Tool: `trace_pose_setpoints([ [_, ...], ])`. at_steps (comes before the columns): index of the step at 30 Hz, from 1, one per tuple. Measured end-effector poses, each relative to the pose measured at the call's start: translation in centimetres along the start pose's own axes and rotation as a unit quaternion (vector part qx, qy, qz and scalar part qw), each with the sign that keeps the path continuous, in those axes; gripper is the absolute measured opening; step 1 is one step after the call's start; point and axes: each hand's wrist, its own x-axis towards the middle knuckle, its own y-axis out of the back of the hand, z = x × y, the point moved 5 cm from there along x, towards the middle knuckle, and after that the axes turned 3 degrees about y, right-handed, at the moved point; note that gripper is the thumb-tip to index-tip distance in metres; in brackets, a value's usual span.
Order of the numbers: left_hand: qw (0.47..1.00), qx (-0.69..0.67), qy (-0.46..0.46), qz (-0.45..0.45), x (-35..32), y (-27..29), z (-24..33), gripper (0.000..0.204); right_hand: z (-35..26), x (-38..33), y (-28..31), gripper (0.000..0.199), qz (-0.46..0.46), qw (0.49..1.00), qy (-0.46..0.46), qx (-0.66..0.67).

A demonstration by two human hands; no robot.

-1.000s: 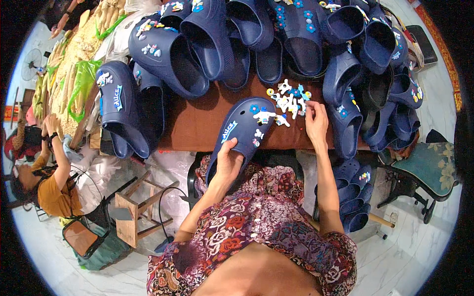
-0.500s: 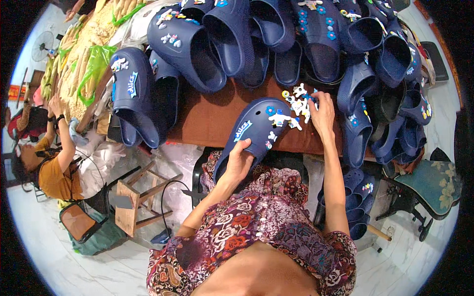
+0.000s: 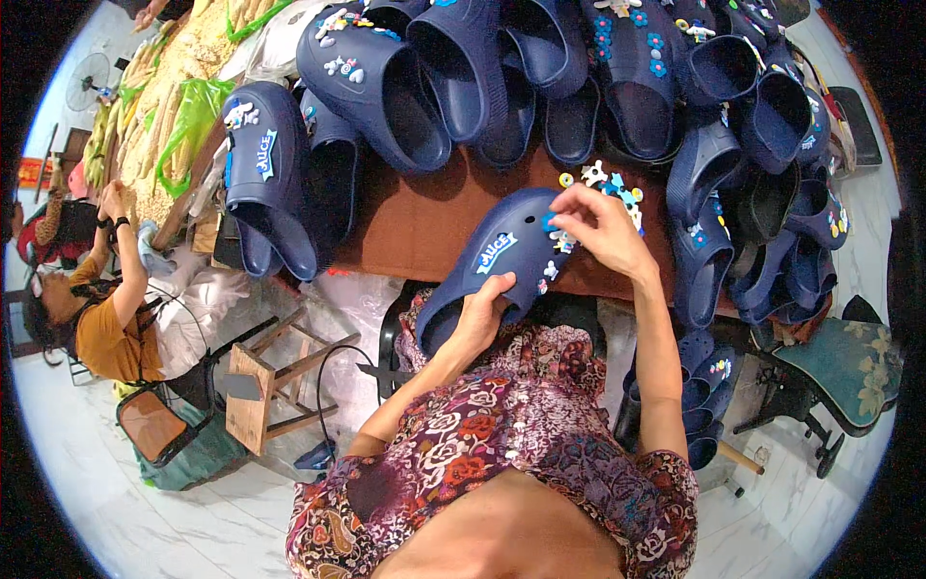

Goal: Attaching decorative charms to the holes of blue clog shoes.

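Note:
My left hand (image 3: pixel 482 317) grips a navy clog (image 3: pixel 473 280) by its side, thumb on top, with the toe pointing away to the right. A light-blue lettered charm, a blue flower charm (image 3: pixel 549 222) and several white figure charms (image 3: pixel 559 241) sit on the clog's upper; one hole (image 3: pixel 530 219) near the toe shows bare. Over the toe, beside the blue flower, my right hand (image 3: pixel 603 232) has its thumb and fingertips drawn together. Whatever is between them is too small to make out. Behind that hand, a small pile of loose charms (image 3: pixel 596 177) lies on the brown table (image 3: pixel 395 227), partly hidden.
Many decorated navy clogs (image 3: pixel 376 87) crowd the table's far edge and right side (image 3: pixel 709 261). More clogs (image 3: pixel 709 386) are below at the right, near an office chair (image 3: pixel 834 362). A wooden stool (image 3: pixel 256 396) stands left; another person (image 3: pixel 121 318) works beyond it.
My right hand has moved from the pile of charms toward me and left, onto the clog's toe. The clog in my left hand has shifted slightly right.

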Motion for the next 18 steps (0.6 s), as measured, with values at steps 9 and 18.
trace_pose_setpoints([
  [9, 0.998, 0.052, 0.021, 0.007, -0.2, -0.4, -0.2, 0.052, -1.3, 1.5, -1.2, 0.017, -0.009, 0.984, 0.077, -0.160],
  [18, 0.993, 0.117, -0.008, -0.001, 0.2, 0.4, -0.7, 0.049, -1.1, 1.8, -1.0, 0.023, 0.004, 0.972, 0.098, -0.214],
])
